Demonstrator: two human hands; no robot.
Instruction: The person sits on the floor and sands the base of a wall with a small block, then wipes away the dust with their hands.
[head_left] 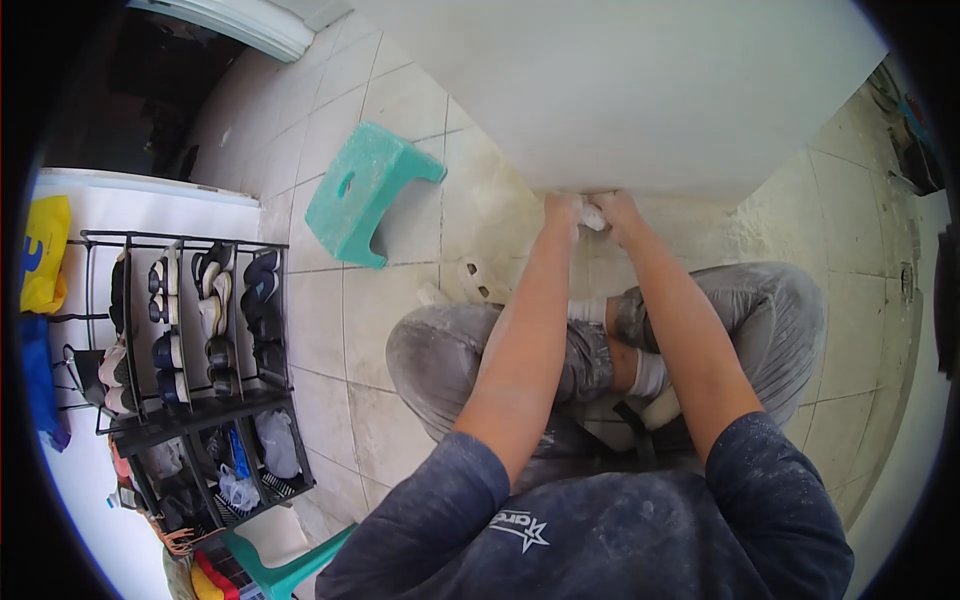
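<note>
Both my arms reach forward to the bottom edge of a large pale wall panel (650, 90). My left hand (563, 212) is closed, its fingers curled at that edge. Close beside it, my right hand (622, 212) is closed too. Between the two hands shows a small white lump (593, 216), which looks like a cloth or paper; both hands touch it. What it is exactly is too small to tell. My crossed legs in dusty grey trousers (770, 300) lie below my forearms.
A green plastic stool (360, 190) stands on the dusty tiled floor (390, 320) at the left. Farther left is a black shoe rack (190, 415) with shoes and bags. Part of another green stool (285, 575) shows at the bottom. A pale shoe (473, 281) lies near my knee.
</note>
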